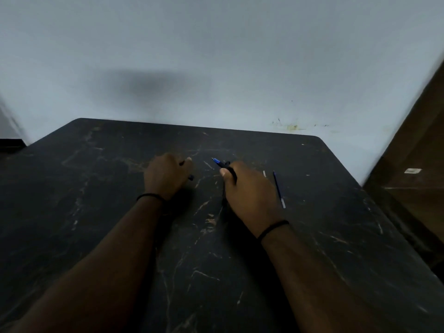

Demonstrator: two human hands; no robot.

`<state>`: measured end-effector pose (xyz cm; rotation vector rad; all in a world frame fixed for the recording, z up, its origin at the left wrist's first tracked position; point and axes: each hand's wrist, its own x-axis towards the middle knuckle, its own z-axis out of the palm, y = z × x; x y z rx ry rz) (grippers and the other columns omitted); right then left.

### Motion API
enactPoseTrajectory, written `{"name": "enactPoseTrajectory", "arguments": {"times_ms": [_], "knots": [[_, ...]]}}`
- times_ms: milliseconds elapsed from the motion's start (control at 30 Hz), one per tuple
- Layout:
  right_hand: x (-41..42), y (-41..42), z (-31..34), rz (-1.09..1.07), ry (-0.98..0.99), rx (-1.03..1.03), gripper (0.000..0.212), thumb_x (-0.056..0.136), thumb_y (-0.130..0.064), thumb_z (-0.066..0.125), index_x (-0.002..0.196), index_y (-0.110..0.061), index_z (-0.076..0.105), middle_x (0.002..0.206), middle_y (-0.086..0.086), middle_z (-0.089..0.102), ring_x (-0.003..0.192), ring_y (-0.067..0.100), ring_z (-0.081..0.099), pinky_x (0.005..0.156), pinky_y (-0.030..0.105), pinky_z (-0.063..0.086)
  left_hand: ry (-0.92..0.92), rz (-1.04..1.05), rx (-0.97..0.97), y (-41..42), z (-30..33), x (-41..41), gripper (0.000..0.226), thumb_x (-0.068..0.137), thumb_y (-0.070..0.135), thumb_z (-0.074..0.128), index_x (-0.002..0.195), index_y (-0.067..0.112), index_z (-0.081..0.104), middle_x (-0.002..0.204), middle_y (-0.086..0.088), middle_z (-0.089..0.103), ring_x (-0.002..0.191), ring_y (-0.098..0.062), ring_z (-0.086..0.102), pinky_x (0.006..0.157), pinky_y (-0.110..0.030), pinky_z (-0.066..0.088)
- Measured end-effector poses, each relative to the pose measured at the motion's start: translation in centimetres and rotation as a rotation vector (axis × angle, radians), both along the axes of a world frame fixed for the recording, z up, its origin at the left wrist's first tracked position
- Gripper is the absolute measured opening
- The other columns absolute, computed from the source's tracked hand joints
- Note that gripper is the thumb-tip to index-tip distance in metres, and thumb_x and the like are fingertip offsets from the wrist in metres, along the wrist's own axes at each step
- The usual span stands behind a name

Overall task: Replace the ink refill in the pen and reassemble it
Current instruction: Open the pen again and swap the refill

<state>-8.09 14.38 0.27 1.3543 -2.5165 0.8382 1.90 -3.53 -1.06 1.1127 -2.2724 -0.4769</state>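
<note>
A scratched, dark, marble-patterned table [120,188] is lying under both hands. The right hand [247,193] is gripping a slim black pen [222,164] with a blue tip; the left hand [165,176] is curling around a small dark piece [191,177]. A thin refill [278,188] is lying nearby.

No text, label or number can be read anywhere — the pale tag [412,171] at right is too blurred.

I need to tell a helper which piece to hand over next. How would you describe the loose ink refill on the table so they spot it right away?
Start at the dark scratched table and find the right hand, which holds a pen part. Just to its right, apart from it, a thin blue ink refill lies flat on the table. It is long with a pale near end, unlike the short white bit beside it.
</note>
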Motion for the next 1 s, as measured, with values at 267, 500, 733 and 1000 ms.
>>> {"name": "enactPoseTrajectory", "arguments": {"times_ms": [267, 500, 733, 1000], "knots": [[0.2, -0.5, -0.5, -0.003, 0.019, -0.025, 0.03, 0.104, -0.047, 0.037, 0.095, -0.024, 0.054, 0.076, -0.009, 0.049, 0.068, 0.014, 0.047, 0.062, 0.033, 0.032, -0.249, 0.034, -0.06, -0.2, 0.0, -0.3, 0.035, 0.095, 0.042, 0.051, 0.071, 0.018, 0.058, 0.074, -0.002, 0.06, 0.066, -0.016, 0.055, 0.058, -0.03, 0.038], [0.2, -0.5, -0.6, 0.002, 0.014, -0.084, 0.025, 0.104, -0.043, 0.039, 0.09, -0.025, 0.049, 0.077, -0.009, 0.049, 0.071, 0.016, 0.05, 0.059, 0.03, 0.029, -0.071, 0.138, -0.119, 0.0, -0.3, -0.4, 0.03, 0.091, 0.044, 0.056, 0.099, 0.015, 0.058, 0.106, -0.011, 0.055, 0.088, -0.027, 0.059, 0.073, -0.037, 0.046], [0.2, -0.5, -0.9, 0.03, -0.013, -0.329, 0.029, 0.105, -0.032, 0.041, 0.128, -0.024, 0.056, 0.105, -0.001, 0.069, 0.089, 0.018, 0.063, 0.062, 0.022, 0.034, 0.611, -0.183, 0.058, 4.2, 0.9, -2.3, 0.028, 0.099, 0.035, 0.053, 0.084, 0.013, 0.06, 0.076, -0.002, 0.056, 0.064, -0.008, 0.05, 0.059, -0.026, 0.042], [0.9, -1.7, -0.6, 0.152, -0.641, -0.347, 0.037, 0.107, -0.032, 0.039, 0.085, -0.01, 0.061, 0.067, 0.002, 0.056, 0.059, 0.015, 0.052, 0.056, 0.029, 0.034, 0.841, -0.628, 0.813, 5.8, 1.8, -2.0, 0.03, 0.103, 0.02, 0.043, 0.116, 0.006, 0.066, 0.101, -0.01, 0.074, 0.044, -0.009, 0.036, 0.054, -0.035, 0.014]]}}
